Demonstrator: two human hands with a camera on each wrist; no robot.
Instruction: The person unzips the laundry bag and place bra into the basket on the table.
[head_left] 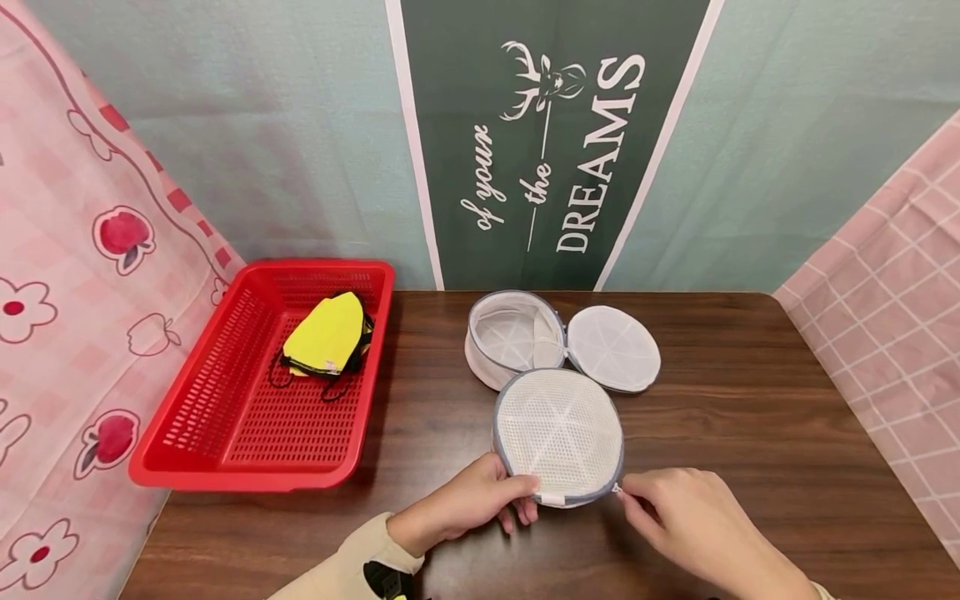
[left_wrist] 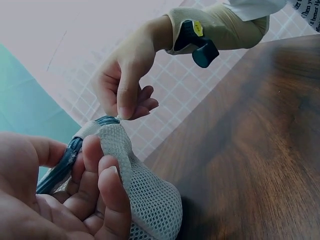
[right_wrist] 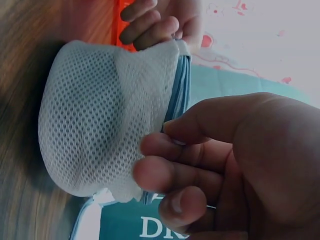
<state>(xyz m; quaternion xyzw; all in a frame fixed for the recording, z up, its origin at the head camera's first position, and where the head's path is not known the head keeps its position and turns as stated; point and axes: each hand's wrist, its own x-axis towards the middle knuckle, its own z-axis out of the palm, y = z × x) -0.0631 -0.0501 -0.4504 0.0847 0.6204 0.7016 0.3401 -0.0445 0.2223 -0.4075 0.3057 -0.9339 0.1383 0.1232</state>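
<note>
A round white mesh laundry bag [head_left: 558, 429] with grey-blue trim is held up off the table in the head view, its lid facing up. My left hand [head_left: 480, 498] grips its near-left rim, thumb on top and fingers beneath. At the near-right rim, my right hand [head_left: 678, 512] pinches the small zipper pull [head_left: 617, 487]. The right wrist view shows the bag's mesh side [right_wrist: 95, 120] hanging loosely below the zipper band [right_wrist: 181, 87]. Behind it stands a second round mesh bag [head_left: 510, 333], unzipped, with its white lid [head_left: 613, 348] folded out to the right.
A red plastic basket [head_left: 367, 400] stands at the left of the brown wooden table [head_left: 735, 400]. Inside lies a yellow cloth item with black edging and cords [head_left: 330, 333]. A printed curtain [head_left: 315, 125] hangs along the table's back edge, with pink cloths at both sides.
</note>
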